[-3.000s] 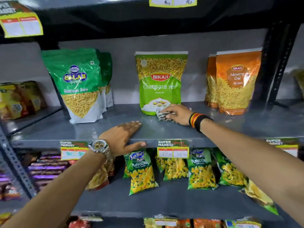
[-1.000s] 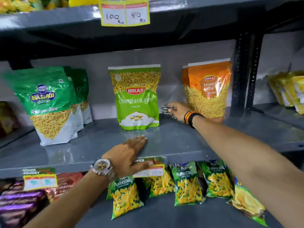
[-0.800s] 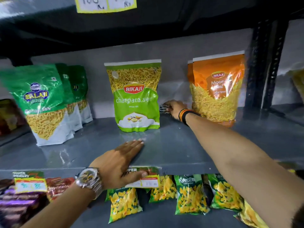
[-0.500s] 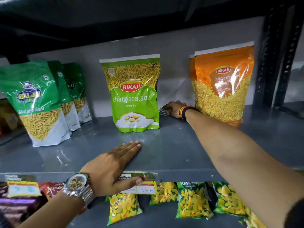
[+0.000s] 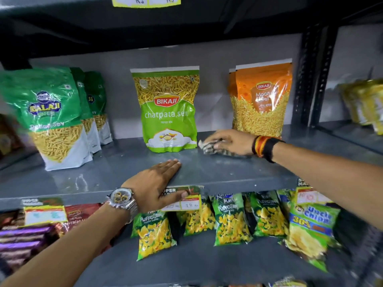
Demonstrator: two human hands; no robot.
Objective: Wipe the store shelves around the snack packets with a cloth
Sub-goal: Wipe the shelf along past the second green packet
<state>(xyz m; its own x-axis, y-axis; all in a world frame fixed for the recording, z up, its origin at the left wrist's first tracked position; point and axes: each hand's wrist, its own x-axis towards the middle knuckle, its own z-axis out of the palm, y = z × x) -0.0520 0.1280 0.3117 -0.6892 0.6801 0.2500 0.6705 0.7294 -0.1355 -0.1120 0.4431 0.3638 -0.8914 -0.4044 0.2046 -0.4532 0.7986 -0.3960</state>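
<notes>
Support is kept by the left hand (image 5: pixel 154 181), laid flat and empty on the shelf (image 5: pixel 217 172) edge, while the cloth (image 5: pixel 215 149), pressed under the right hand (image 5: pixel 228 140), has been drawn nearer from behind the green packet (image 5: pixel 167 109), leaving the right stretch unwiped.

I'm in a shop: grey metal shelves (image 5: pixel 217 172) carry upright branded snack pouches, such as the green Bikaji chatpata sev packet (image 5: pixel 167 112), and yellow handwritten price tags (image 5: pixel 182 200) (headed "Super Market") are stuck on the shelf edges.
</notes>
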